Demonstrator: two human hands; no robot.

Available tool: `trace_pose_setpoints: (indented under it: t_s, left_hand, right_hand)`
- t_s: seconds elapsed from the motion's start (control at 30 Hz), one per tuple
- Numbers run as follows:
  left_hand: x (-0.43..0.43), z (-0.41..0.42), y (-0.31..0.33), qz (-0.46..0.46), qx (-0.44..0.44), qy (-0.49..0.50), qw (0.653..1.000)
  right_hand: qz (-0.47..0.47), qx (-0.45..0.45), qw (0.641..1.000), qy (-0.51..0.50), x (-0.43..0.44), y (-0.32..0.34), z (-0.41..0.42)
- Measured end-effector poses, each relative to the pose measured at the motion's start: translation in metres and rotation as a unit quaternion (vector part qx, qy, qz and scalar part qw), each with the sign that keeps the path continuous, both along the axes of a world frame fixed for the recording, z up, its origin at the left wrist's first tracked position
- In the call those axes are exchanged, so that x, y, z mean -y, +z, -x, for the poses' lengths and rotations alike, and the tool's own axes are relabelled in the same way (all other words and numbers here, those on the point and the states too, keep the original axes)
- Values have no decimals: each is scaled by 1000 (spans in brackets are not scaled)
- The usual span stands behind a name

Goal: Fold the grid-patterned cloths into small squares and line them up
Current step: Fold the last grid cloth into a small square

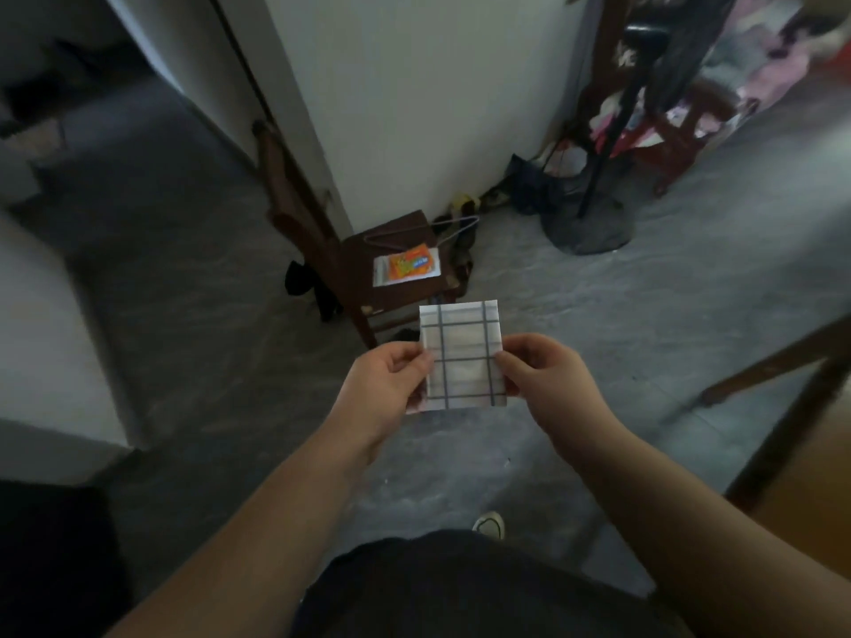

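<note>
Both hands — left hand (391, 379), right hand (543, 379) — pinching folded grid cloth (463, 356)

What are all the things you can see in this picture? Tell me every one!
grid-patterned cloth: one, white with dark lines, folded small, held up in the air between both hands
wooden chair: one, dark brown, on the floor beside the wall corner
packet: one, orange and white, lying on the chair seat
hanger: one, thin wire, pale, at the back of the chair seat
stand base: one, dark, round, on the floor to the right of the wall
red stool: one, far right, with blurred clothes around it
table leg: one, brown wood, right edge
shoe: one, white, on the grey floor below
left hand: pinching the cloth's left edge
right hand: pinching the cloth's right edge
</note>
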State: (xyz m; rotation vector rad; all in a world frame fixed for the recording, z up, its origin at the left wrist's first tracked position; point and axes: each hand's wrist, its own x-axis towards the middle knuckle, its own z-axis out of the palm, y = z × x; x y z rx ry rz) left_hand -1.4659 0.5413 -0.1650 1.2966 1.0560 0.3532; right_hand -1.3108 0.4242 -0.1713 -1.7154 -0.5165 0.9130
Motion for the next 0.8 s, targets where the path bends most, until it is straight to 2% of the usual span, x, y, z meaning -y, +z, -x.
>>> trace_pose_setpoints:
  t_s: [0.37,0.8]
  left_hand:
    - [-53,-227,-10,24,39,-168,985]
    - [-144,-519,6,39,66,-331,941]
  right_hand:
    - [0,-34,976,-213,1,-14,-164]
    - [9,-10,930,-368,-68,17,-384]
